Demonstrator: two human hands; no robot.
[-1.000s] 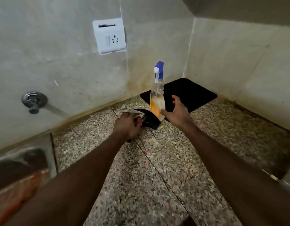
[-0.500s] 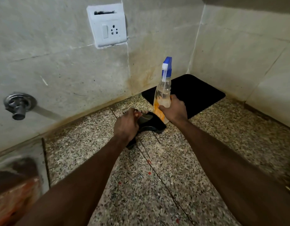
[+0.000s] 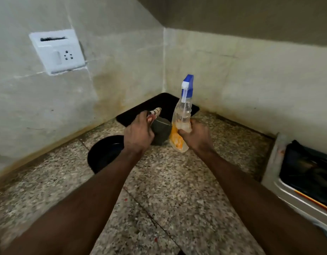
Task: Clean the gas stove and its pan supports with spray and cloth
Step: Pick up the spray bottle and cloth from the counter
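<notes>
In the head view, the left hand [image 3: 138,134] squeezes a soft grey-green cloth [image 3: 161,132]. The right hand [image 3: 196,138] grips the bottom of a clear plastic spray bottle with a blue top [image 3: 183,115]. Both are held up over the back of the speckled stone worktop [image 3: 168,190], and the steel gas stove [image 3: 272,170] sits at its right edge. The bottle leans and is held low down, so I think it could slip and spill if the hand swings fast. Half a second ago the bottle stood on the worktop and the cloth was down by the round black dish [image 3: 104,153], but now both are lifted.
</notes>
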